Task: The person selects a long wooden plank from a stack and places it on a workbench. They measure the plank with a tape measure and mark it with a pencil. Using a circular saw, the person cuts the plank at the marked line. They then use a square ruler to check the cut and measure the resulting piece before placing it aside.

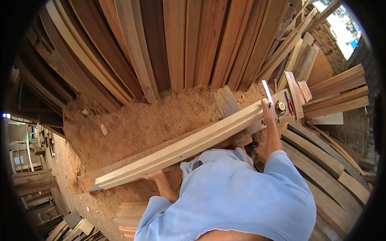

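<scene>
A long, pale wooden beam (181,146) with a step running along its length slants from lower left to upper right in front of me. My right hand (268,112) grips its upper right end; a small dark object shows by the fingers, too small to name. Against the near side of the beam, toward its lower left end, is my left hand (152,175), its fingers partly hidden beneath the wood. Just beyond my right hand stands a flat, pale metal strip (267,90). A yellow tape measure (280,106) and a red-handled tool (289,103) lie beside it.
Tall brown planks (197,48) lean in a row across the far side. Sawdust (132,124) covers the surface under the beam. Stacked boards (321,168) lie at my right, more timber (337,92) juts in above them, and offcuts (76,225) are piled at lower left.
</scene>
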Tool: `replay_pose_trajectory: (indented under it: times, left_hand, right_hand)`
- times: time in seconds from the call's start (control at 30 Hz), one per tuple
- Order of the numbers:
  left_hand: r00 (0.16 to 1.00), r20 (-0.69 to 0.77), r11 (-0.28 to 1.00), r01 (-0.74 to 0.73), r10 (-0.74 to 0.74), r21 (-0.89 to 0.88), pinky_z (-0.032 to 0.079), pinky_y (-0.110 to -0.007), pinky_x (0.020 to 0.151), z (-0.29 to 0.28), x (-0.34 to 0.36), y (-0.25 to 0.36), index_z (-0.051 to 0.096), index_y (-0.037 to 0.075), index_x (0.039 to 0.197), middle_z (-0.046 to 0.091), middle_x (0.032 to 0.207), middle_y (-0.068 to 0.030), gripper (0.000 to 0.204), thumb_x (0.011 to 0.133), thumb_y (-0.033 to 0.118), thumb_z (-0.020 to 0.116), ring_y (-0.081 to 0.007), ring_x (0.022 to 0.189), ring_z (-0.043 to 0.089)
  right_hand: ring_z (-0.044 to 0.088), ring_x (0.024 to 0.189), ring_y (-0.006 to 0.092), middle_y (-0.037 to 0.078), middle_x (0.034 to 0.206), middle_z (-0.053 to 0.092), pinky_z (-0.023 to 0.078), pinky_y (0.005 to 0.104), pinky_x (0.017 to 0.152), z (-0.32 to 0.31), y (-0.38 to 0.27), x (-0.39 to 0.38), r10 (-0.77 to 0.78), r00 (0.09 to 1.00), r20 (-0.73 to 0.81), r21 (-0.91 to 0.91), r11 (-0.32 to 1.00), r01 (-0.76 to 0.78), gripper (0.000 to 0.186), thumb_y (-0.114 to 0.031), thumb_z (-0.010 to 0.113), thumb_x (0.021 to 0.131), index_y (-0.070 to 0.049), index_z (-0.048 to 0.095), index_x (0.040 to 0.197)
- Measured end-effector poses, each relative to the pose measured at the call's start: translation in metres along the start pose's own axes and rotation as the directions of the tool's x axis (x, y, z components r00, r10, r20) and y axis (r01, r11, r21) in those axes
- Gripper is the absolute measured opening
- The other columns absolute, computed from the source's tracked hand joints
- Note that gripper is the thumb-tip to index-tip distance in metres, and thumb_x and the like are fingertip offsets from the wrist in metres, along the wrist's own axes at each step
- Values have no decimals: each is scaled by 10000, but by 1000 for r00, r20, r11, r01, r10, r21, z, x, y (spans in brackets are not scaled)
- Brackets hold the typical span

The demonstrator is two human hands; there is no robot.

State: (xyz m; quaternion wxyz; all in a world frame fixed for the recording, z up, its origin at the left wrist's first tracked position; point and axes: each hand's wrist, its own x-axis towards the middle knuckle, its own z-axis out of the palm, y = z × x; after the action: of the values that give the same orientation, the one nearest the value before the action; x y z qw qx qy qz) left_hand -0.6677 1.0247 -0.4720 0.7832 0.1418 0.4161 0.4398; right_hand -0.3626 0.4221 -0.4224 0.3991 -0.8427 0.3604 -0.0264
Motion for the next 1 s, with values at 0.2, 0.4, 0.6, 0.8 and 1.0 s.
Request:
replay_pose_trajectory:
  times: [0.2, 0.4, 0.6, 0.8, 1.0]
  left_hand:
    - [986, -31, 985, -160, 162, 55, 293, -595, 1209, 34, -21, -11, 346, 200, 1584, 329, 1636, -112, 990, 881, 893, 268, -376, 1491, 324]
    - [999, -10, 999, -52, 52, -3, 324, -566, 1192, 35, -31, -16, 324, 175, 1592, 321, 1638, -116, 1031, 870, 909, 280, -362, 1481, 337]
    - [997, 18, 996, -71, 71, -48, 236, -490, 1238, 41, -10, -25, 229, 144, 1622, 243, 1666, -114, 1064, 876, 896, 334, -342, 1510, 257]
    - [999, 43, 990, 37, -31, -139, 336, -568, 1159, 27, -20, 4, 330, 178, 1576, 397, 1562, -122, 995, 874, 882, 386, -345, 1425, 387]
    - [973, 210, 972, 138, -96, -192, 338, -564, 1159, 10, -19, -4, 379, 175, 1536, 461, 1503, -89, 1046, 787, 889, 526, -334, 1394, 416]
  right_hand:
    - [649, 1075, 323, 270, 1228, 653, 506, 419, 886, 15, 13, 9, 112, 994, -7, -139, 984, -112, 831, -471, 822, 795, 181, 590, 1255]
    - [496, 634, 193, 75, 773, 604, 414, 378, 537, 15, 99, 53, 95, 995, 38, 178, 979, -100, 496, -448, 779, 836, 27, 705, 956]
    - [618, 1197, 270, 163, 1312, 647, 484, 363, 995, -2, 176, 145, -590, 728, 348, -14, 774, 634, 633, -494, 528, 1008, -17, 573, 1422]
    - [501, 1363, 200, 85, 1488, 555, 334, 335, 1152, 58, 144, 127, -84, 875, 476, 231, 972, -33, 653, -481, 538, 1036, -5, 510, 1483]
    - [520, 1319, 197, 88, 1457, 578, 350, 318, 1116, 33, 111, 100, -71, 864, 499, 283, 955, -85, 659, -507, 525, 1046, 14, 544, 1450]
